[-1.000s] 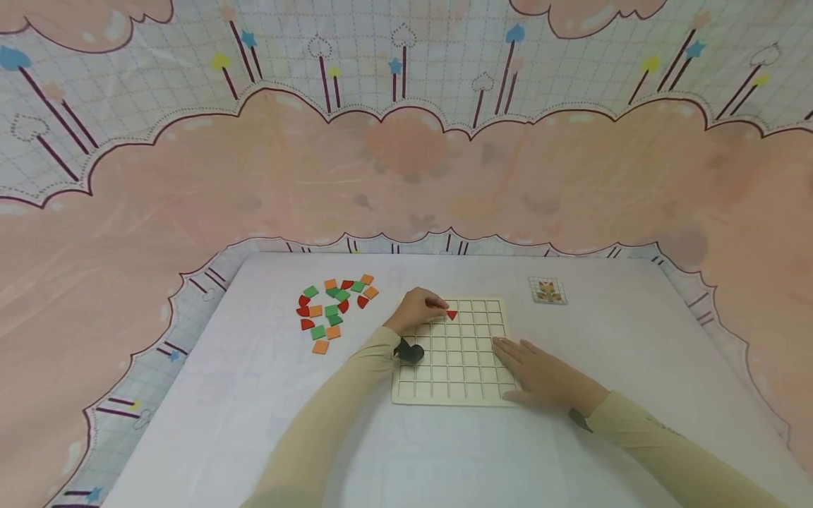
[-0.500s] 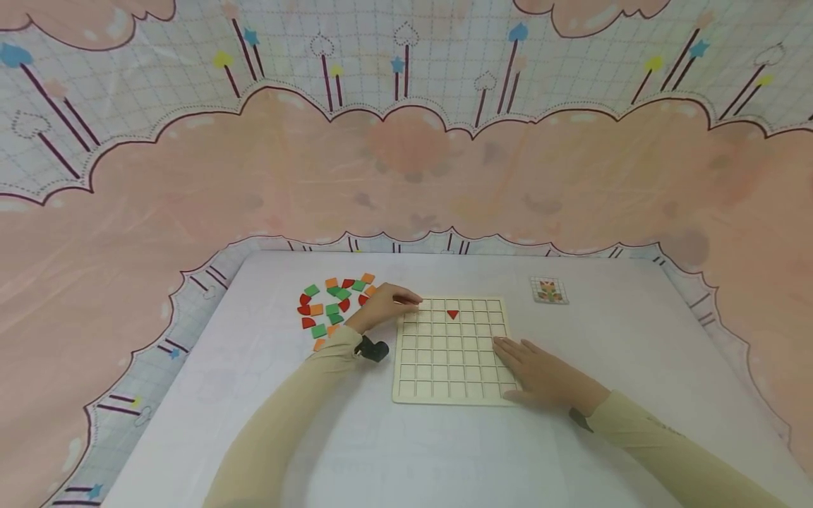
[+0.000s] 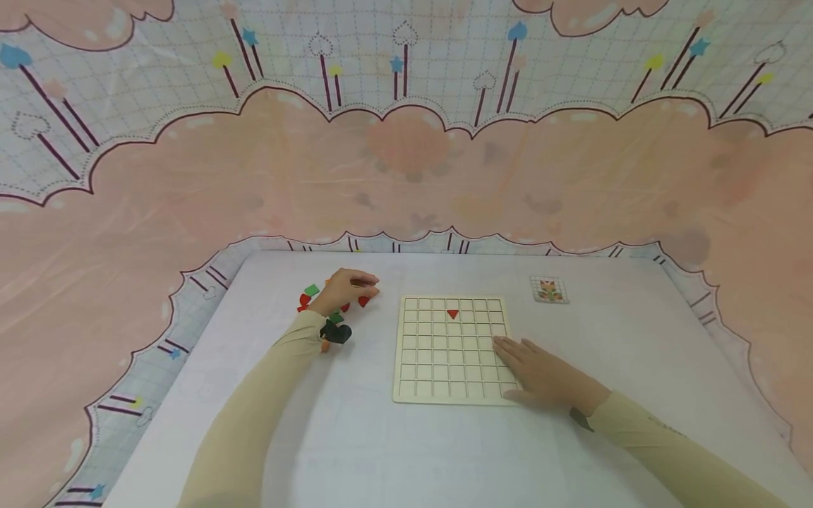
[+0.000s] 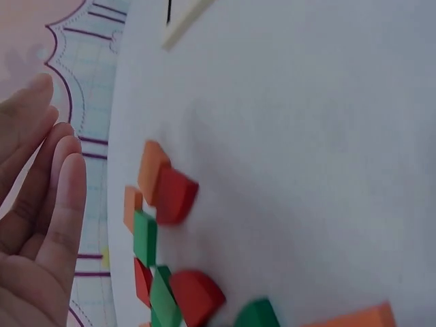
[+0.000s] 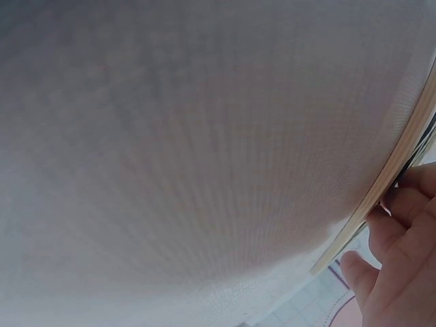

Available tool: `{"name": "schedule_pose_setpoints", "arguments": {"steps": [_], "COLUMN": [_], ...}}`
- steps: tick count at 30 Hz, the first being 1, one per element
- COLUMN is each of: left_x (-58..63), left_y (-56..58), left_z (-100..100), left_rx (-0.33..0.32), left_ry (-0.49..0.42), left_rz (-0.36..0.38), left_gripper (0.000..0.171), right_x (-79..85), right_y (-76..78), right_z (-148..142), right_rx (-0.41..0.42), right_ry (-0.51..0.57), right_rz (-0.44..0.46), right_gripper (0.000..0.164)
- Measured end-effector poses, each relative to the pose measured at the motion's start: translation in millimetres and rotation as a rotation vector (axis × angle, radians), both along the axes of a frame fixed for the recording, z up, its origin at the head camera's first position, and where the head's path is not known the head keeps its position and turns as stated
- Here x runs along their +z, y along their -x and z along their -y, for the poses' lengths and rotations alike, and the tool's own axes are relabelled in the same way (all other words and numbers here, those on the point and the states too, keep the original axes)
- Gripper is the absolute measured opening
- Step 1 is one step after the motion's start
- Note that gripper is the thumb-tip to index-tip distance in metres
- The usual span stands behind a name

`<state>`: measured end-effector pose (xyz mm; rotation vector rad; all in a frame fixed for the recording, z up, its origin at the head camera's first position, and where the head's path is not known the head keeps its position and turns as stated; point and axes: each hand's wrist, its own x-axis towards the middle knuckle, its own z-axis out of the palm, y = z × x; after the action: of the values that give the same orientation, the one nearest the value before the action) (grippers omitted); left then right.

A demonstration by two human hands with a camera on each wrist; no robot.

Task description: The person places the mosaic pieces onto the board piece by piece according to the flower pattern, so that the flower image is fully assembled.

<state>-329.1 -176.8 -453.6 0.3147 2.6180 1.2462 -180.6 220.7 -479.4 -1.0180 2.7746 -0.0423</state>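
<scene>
My left hand (image 3: 346, 291) hovers over a loose group of flat coloured pieces at the left of the table and hides several of them. Its fingers are extended and nothing shows between them in the left wrist view. Below the fingers there lie a red quarter-round piece (image 4: 195, 298), an orange square (image 4: 153, 172) and a green piece (image 4: 144, 238). With its fingers flat, my right hand (image 3: 540, 374) rests on the right edge of a pale wooden grid board (image 3: 438, 356). One red triangle (image 3: 452, 314) sits in the board's upper rows.
A small pattern card (image 3: 549, 290) showing a coloured figure on a grid lies beyond the board to the right. All of it rests on a white-covered table (image 3: 457, 451), with a patterned cloth (image 3: 406, 176) hanging behind.
My left hand has left the red triangle on the board and moved left, off the board and over the loose pieces. The right hand has stayed in place.
</scene>
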Motion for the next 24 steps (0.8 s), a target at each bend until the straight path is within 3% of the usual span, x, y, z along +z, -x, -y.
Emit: {"name": "schedule_pose_setpoints", "arguments": {"steps": [6, 14, 24], "left_x": [-7.4, -13.0, -19.7], "left_y": [1.8, -1.9, -2.4], "left_z": [8.9, 12.6, 16.4], "left_rx": [0.025, 0.056, 0.019], "left_ry": [0.083, 0.1, 0.074], "left_rz": [-0.008, 0.016, -0.017], "left_gripper": [0.032, 0.031, 0.029], "right_x": [-1.7, -2.4, -3.3], "right_y": [0.6, 1.1, 1.6], "right_z": [-0.2, -0.9, -0.4], "right_rx": [-0.007, 0.0, -0.013], "right_ry": [0.003, 0.011, 0.004], "right_rz": [0.008, 0.005, 0.021], "right_gripper": [0.079, 0.08, 0.08]}}
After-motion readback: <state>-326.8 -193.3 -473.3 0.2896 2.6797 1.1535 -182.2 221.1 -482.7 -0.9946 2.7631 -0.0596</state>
